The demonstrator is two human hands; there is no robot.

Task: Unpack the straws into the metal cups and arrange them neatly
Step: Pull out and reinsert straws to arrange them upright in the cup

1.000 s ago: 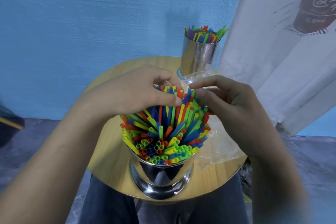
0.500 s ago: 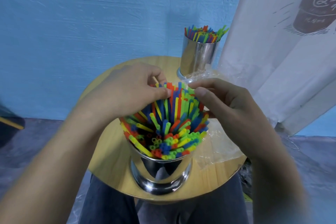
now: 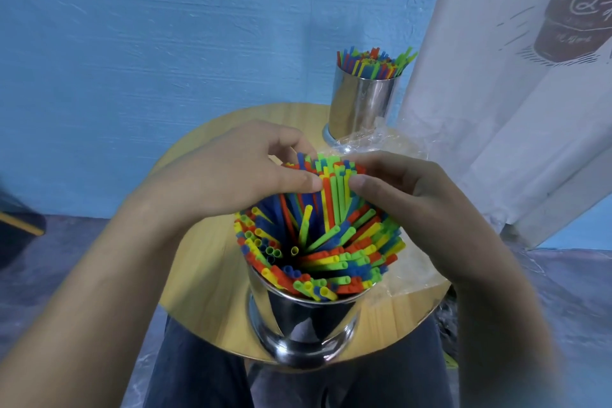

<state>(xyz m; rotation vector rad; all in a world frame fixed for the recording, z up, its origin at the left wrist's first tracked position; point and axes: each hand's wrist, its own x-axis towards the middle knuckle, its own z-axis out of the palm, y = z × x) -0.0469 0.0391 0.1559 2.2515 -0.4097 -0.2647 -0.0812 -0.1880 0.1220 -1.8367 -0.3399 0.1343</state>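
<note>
The straws (image 3: 318, 242) are in the near cup (image 3: 308, 325). There are too many to count. They come in four colours: red, blue, green and yellow. At the front they fan out and lean over the rim. At the back a bunch stands up tall.

Two hands hold that tall bunch near its top. The left hand (image 3: 231, 175) is on the left side. Its thumb presses on the bunch and its fingers curl round the back. The right hand (image 3: 414, 202) is on the right side. Its thumb presses on the bunch too, and its fingers curl round behind. The two thumb tips are close, with a few straws between them.

There are two shiny metal cups. The near cup stands at the front edge of the table (image 3: 205, 258). The far cup (image 3: 362, 106) stands at the back edge, well apart from the near one. It is full of far straws (image 3: 374, 61) in the same colours, and they stand up straight.

There is one round wood table. One clear wrap (image 3: 410, 272) lies crumpled on it, on the right side, from the far cup down past the near cup.

Behind is a blue wall (image 3: 165, 43). A white cloth (image 3: 496, 109) hangs on the right.
</note>
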